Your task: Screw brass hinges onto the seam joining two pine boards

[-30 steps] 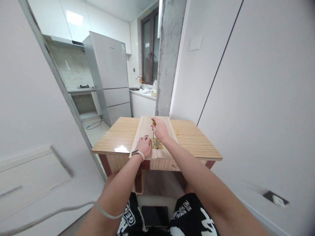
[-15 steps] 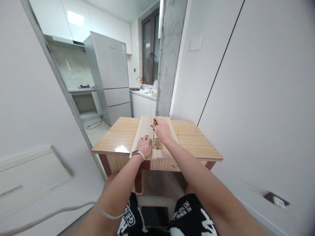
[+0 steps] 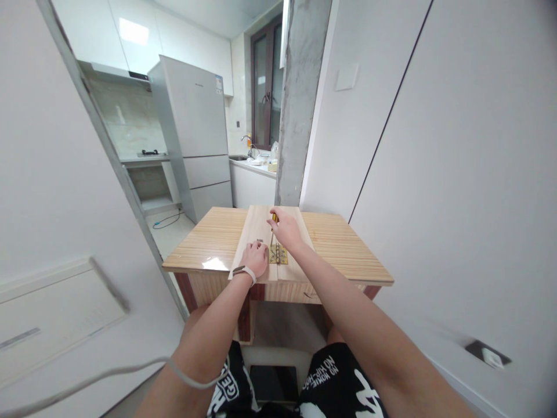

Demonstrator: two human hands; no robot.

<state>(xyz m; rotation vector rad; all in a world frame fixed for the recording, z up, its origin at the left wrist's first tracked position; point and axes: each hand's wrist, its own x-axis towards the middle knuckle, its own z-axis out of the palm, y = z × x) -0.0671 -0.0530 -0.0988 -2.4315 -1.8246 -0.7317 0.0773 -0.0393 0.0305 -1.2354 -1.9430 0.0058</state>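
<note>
My right hand (image 3: 285, 228) is closed around the yellow and black handle of a screwdriver (image 3: 275, 217), held nearly upright. Its thin shaft runs down to the upper left part of a brass hinge (image 3: 279, 254); the exact tip is too small to make out. The hinge lies opened flat across the seam between two pale wooden boards (image 3: 250, 223). On the left board rests my left hand (image 3: 255, 258), palm down with fingers lying on the wood, fingertips beside the hinge's left edge. Several small screws (image 3: 260, 240) lie just beyond those fingers.
Beneath the boards stands a small wood-grain table (image 3: 348, 241) with a glossy top. White wall panels (image 3: 435, 174) rise close on the right. A kitchen with a grey fridge (image 3: 195, 110) lies behind on the left. A pale cable (image 3: 130, 368) crosses near my left forearm.
The screwdriver's handle has turned slightly and shifted a little within my right hand, whose fingers moved slightly. My left hand, the boards and the hinge stay put.
</note>
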